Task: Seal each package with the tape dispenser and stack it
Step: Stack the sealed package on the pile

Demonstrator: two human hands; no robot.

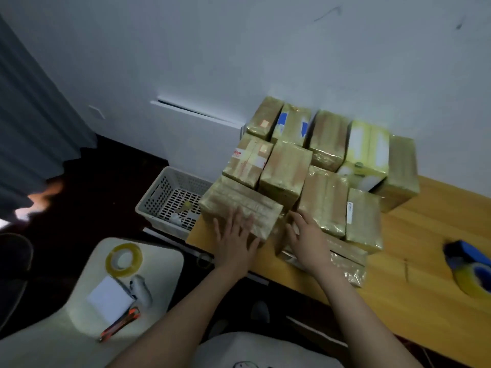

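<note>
Several tape-wrapped brown packages (326, 139) stand stacked against the wall on the wooden table (414, 285). My left hand (236, 236) lies flat, fingers straight, on the near face of the front-left package (239, 205) at the table's left corner. My right hand (305, 239) rests with spread fingers on a low flat package (345, 264) in front of the stack, beside the front-left package. The blue tape dispenser (470, 266) with its yellowish roll lies by itself at the table's right edge, untouched.
A white perforated basket (159, 197) sits on the dark floor left of the table. A white chair (87, 277) at lower left carries a spare tape roll (124, 259), a white pad (110, 301) and an orange utility knife (121, 324). A grey curtain hangs far left.
</note>
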